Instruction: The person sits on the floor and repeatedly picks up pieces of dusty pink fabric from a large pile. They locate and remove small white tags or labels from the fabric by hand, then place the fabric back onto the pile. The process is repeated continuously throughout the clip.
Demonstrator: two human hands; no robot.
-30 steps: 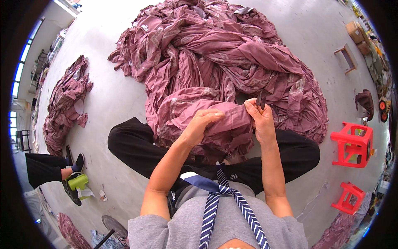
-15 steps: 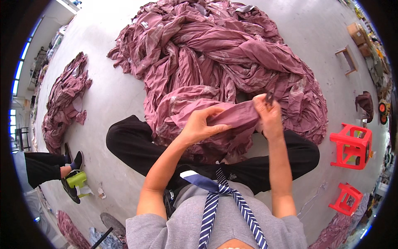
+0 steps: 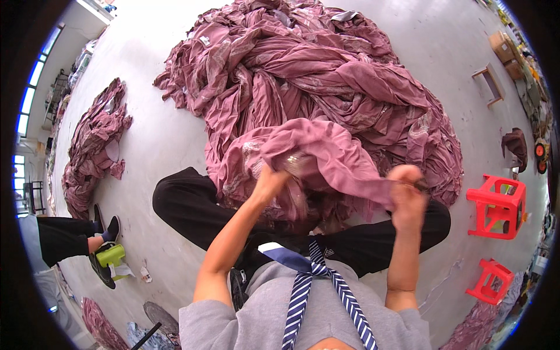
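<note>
A length of dusty-pink patterned fabric (image 3: pixel 344 157) is stretched in an arch between my two hands, above my crossed legs. My left hand (image 3: pixel 273 181) is closed on a bunched part of it, with the fingertips partly hidden by the folds. Its right end is gripped by my right hand (image 3: pixel 406 195), which is smeared by motion. A small dark tool (image 3: pixel 420 184) shows at the fingers of that hand; its kind is too blurred to tell. Just beyond my hands lies a large heap of the same pink fabric (image 3: pixel 280 70).
At left lies a smaller fabric pile (image 3: pixel 96 146), near another person's legs (image 3: pixel 64 236) and a green object (image 3: pixel 109 255). Two red plastic stools (image 3: pixel 496 207) stand at right, with a wooden frame (image 3: pixel 490 86) farther off. More cloth (image 3: pixel 102 324) lies at the lower left.
My right hand has moved right and toward me, drawing the fabric's end along. My left hand has gone from a spread hold to a closed one, and the fabric has lifted and billowed.
</note>
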